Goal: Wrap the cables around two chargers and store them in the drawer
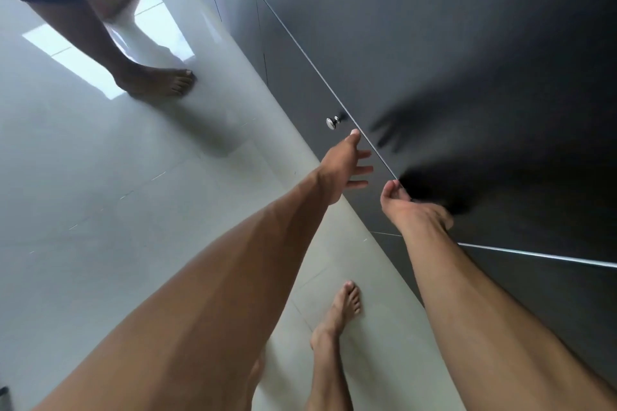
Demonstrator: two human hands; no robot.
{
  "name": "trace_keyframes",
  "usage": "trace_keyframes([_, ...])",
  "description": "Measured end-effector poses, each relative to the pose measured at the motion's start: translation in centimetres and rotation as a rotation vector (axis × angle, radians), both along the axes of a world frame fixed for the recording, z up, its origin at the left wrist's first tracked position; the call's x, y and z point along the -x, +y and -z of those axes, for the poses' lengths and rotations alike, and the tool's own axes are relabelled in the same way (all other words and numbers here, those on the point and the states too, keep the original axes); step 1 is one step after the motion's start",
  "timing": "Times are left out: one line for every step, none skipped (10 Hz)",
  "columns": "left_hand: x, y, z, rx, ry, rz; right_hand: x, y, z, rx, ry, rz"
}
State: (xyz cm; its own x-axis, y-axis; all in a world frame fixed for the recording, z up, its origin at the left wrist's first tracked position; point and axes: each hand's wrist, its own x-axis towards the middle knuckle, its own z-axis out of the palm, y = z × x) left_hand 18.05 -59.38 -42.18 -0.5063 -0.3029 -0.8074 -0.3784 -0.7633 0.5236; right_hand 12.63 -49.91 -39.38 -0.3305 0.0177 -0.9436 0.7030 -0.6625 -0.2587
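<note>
I stretch my left hand [347, 167], fingers spread, toward the knob [331, 123] to open the drawer [297, 93]; whether my curled right hand [415, 210] holds anything, I cannot tell.

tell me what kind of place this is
Likely a room in a home, next to built-in storage: glossy pale floor tiles, flat dark cupboard fronts with a round metal knob, and bare feet on the floor.

Left hand [344, 170] beside knob [332, 122] — right hand [412, 210] at cabinet seam [317, 72].
</note>
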Motion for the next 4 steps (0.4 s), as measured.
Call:
trace_keyframes([-1.1, -0.1, 0.1, -0.001, -0.017, 0.002, 0.2, 0.5, 1.4, -0.014, -0.009, 0.008])
trace_keyframes([-2.8, -0.5, 0.0, 0.004, -0.039, 0.017, -0.1, 0.9, 2.1, 0.013, 0.026, -0.009])
trace_keyframes([-4.4, -1.2, -0.3, 0.021, -0.061, 0.015, -1.4, 1.0, 1.8, 0.034, 0.075, -0.073])
trace_keyframes([-5.4, -0.8, -0.9, 0.036, -0.107, -0.032, -2.9, 1.4, 0.7, -0.041, 0.109, -0.219])
